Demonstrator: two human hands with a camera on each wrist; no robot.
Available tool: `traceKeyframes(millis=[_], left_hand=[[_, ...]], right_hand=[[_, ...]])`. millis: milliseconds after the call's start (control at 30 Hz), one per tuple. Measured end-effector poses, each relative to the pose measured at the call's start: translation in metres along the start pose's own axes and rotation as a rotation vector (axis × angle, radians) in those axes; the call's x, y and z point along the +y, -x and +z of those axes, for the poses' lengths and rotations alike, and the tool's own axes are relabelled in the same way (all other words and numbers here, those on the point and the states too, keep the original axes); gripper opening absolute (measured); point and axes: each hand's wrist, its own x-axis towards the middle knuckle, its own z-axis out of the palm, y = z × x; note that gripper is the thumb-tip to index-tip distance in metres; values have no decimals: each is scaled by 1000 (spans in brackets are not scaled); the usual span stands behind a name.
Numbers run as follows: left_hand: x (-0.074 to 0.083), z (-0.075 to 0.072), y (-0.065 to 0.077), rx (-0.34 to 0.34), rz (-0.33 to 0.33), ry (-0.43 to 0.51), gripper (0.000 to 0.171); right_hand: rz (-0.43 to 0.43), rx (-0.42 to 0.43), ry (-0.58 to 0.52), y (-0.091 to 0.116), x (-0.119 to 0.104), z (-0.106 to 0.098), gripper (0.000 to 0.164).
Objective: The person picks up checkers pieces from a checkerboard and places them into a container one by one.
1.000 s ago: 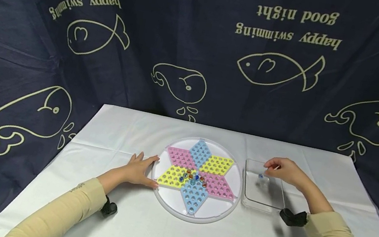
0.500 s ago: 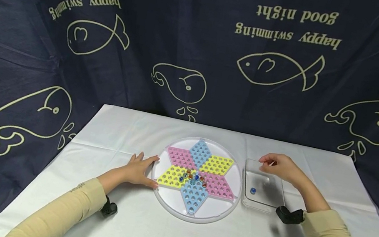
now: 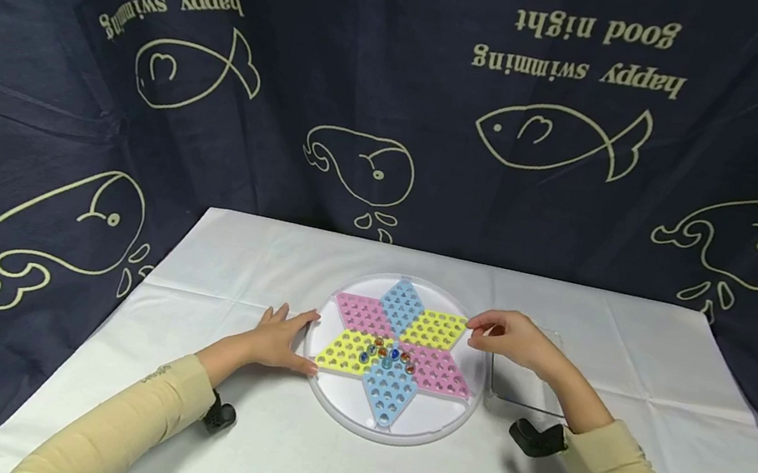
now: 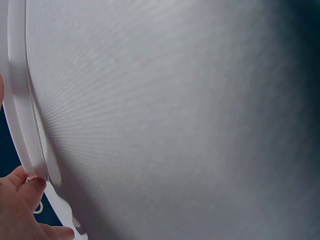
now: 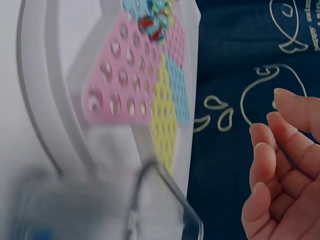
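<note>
Two blue board tips [image 3: 388,395] point near and far; left hand [image 3: 274,341] spread, right hand [image 3: 516,338] half-curled

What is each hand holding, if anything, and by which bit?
Nothing seems held. The left hand just touches the left rim of the Chinese checkers board; I see nothing in the right hand.

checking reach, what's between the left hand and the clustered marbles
The white board margin and part of the left yellow section lie between the left hand and the marbles in the head view.
</note>
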Motion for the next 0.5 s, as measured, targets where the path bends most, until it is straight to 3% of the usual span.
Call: traceKeyframes(millis=[500], left_hand=[[-1,-1,0,-1,13,12,99]], right_hand=[[5,-15,-8,-14,-3,43,30]])
